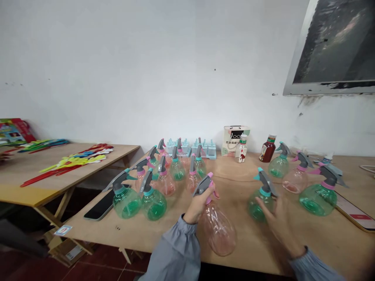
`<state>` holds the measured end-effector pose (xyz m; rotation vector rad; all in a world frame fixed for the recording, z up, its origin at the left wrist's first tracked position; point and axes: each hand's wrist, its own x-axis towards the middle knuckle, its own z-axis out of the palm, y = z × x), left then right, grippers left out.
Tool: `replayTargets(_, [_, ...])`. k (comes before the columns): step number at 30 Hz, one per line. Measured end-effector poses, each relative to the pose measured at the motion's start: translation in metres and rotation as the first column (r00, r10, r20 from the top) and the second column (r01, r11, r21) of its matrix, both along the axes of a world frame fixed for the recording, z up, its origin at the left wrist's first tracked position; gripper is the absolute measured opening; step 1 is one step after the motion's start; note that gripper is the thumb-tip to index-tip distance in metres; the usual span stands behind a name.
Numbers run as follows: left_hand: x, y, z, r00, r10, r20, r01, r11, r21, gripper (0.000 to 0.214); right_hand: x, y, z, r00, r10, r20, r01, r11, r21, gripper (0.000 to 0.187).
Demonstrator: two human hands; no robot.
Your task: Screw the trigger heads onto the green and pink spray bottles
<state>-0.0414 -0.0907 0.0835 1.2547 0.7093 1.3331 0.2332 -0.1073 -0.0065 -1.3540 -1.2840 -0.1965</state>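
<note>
The left hand [202, 201] is closed around the trigger head [203, 184] of a tilted pink spray bottle [219, 232]. Right of that bottle, the right hand [277, 218] curves half-open against a green spray bottle [254, 207]; whether it grips is unclear. More spray bottles [154, 206] stand left, a paper bag [228, 143] behind.

The left hand [201, 202] is curled closed; to the right, the right hand [277, 218] has its thumb [261, 206] extended, both forearms [174, 251] slanting inward.
</note>
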Motion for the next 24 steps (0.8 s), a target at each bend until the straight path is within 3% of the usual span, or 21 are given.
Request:
replayTargets(4, [0.006,-0.001,-0.002,0.99,-0.14,0.031,0.138,0.989,0.052,0.041,-0.031,0.029,-0.008,0.998,0.027,0.053,-0.03,0.998,0.061,0.052])
replayTargets(9, [0.003,0.004,-0.001,0.989,-0.085,0.122,0.082,0.996,0.028,0.038,-0.052,0.061,-0.003,0.986,0.099,0.133,-0.107,0.993,0.053,0.053])
replayTargets(13, [0.001,0.007,-0.002,0.98,-0.123,0.155,0.112,0.99,0.081,0.031,-0.062,0.082,0.0,0.978,0.139,0.152,-0.145,0.989,0.029,0.054])
replayTargets(20, [-0.006,0.005,0.001,0.984,-0.038,0.173,0.022,0.995,0.095,0.037,-0.062,0.09,-0.009,0.979,0.164,0.117,-0.175,0.981,0.089,0.049])
replayTargets(24, [-0.01,0.004,-0.001,0.998,-0.014,0.063,0.001,0.981,0.195,0.031,-0.059,0.091,-0.011,0.982,0.163,0.094,-0.172,0.98,0.095,0.049])
